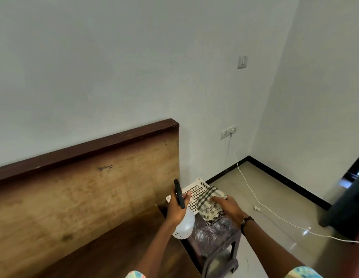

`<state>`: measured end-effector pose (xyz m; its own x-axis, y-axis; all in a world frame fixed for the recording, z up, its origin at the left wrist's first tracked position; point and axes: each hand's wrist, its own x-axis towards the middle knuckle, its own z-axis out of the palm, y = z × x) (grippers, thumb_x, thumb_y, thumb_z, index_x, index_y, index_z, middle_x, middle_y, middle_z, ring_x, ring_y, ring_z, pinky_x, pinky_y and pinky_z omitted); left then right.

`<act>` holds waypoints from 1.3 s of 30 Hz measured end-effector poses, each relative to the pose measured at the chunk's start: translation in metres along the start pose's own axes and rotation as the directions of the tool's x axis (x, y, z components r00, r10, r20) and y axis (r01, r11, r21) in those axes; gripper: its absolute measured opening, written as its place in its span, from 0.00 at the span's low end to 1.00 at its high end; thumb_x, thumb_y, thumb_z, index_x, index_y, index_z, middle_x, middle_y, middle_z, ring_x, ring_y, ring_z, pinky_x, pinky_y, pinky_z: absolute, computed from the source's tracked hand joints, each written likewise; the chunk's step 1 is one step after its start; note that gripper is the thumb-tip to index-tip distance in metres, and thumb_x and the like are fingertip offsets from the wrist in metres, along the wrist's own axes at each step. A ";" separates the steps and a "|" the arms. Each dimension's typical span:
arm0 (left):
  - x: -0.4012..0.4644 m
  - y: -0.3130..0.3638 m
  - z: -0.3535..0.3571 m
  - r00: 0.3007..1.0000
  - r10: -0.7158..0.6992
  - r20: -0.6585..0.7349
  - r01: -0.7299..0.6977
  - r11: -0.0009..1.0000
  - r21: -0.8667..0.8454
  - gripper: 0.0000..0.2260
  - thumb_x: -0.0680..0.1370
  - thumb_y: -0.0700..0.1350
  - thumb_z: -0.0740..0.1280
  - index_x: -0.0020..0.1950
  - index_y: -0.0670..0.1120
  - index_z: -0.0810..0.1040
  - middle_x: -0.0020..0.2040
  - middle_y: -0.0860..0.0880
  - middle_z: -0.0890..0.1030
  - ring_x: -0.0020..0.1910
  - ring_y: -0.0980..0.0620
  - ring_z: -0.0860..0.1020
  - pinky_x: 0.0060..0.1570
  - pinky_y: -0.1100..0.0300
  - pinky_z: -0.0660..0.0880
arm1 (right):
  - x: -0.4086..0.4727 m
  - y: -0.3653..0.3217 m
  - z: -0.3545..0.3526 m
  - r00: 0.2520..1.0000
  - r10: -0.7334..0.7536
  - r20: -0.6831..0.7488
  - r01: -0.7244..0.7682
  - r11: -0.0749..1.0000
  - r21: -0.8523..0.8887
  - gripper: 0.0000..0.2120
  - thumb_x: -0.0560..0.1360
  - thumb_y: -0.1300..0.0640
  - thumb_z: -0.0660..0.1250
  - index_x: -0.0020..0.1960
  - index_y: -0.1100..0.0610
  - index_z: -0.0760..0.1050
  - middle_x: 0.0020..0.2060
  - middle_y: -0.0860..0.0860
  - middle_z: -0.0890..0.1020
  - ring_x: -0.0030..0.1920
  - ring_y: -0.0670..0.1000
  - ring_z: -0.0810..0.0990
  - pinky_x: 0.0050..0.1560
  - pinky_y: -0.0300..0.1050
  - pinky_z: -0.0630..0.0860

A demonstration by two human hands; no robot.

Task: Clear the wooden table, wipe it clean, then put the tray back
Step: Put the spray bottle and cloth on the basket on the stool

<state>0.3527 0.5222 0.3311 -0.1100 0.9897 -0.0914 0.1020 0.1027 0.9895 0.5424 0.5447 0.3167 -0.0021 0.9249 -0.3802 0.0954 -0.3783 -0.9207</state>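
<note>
my left hand (177, 207) is wrapped tight around the neck of a white spray bottle (184, 225), fingers curled shut under its black trigger head (179, 193), which sticks up above my knuckles. the bottle's round body hangs below my palm, tilted, over the right end of the table.

my right hand (227, 205) lies palm down on a checked cloth (208, 201), fingers spread flat and pressing into the folds; whether any of it is pinched underneath i cannot tell. the cloth is bunched up on the near right part of a white perforated tray (195, 189), covering that corner. there is a dark beaded band (246, 221) on my right wrist.

the tray sits on a dark stool (216, 243) just beside the table's right end, not on the table itself. crinkled clear plastic (212, 231) covers the stool top under the tray.

the table (118, 247) is dark brown wood, bare in the part i can see, with a lighter, scuffed wooden backboard (90, 189) rising behind it against the wall.

the walls (134, 67) are plain pale, with a switch (242, 62) high up and a socket (228, 132) lower down. a white cable (255, 195) runs from the socket across the glossy tiled floor (275, 207), which has a black skirting along its edge.
</note>
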 end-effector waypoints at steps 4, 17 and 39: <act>0.034 -0.025 0.008 0.994 -0.109 0.000 0.109 0.994 -0.012 0.15 0.77 0.49 0.66 0.58 0.46 0.65 0.47 0.49 0.78 0.53 0.47 0.79 0.48 0.56 0.76 | 0.053 0.017 -0.013 0.998 0.069 0.002 -0.068 0.993 -0.099 0.15 0.70 0.61 0.72 0.57 0.61 0.79 0.47 0.56 0.85 0.46 0.56 0.85 0.45 0.46 0.81; 0.162 -0.091 0.065 0.884 -0.322 -0.340 0.424 0.858 0.289 0.27 0.72 0.65 0.61 0.66 0.52 0.64 0.57 0.45 0.81 0.56 0.40 0.78 0.54 0.49 0.75 | 0.212 0.052 -0.038 0.942 0.296 0.158 -0.268 0.947 -0.176 0.11 0.72 0.60 0.72 0.54 0.56 0.78 0.46 0.53 0.85 0.45 0.54 0.84 0.45 0.49 0.82; 0.266 -0.196 0.114 0.794 -0.367 -0.485 0.422 0.906 0.007 0.28 0.71 0.37 0.72 0.68 0.41 0.65 0.41 0.50 0.77 0.36 0.65 0.77 0.44 0.72 0.74 | 0.379 0.102 -0.039 0.889 0.382 0.252 -0.306 0.906 -0.294 0.20 0.70 0.55 0.74 0.61 0.54 0.76 0.54 0.52 0.83 0.54 0.54 0.82 0.59 0.57 0.78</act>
<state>0.4161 0.7764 0.1005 -0.6038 0.7002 -0.3809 0.0528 0.5119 0.8574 0.5904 0.8585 0.0819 -0.2166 0.6680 -0.7119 0.3794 -0.6143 -0.6918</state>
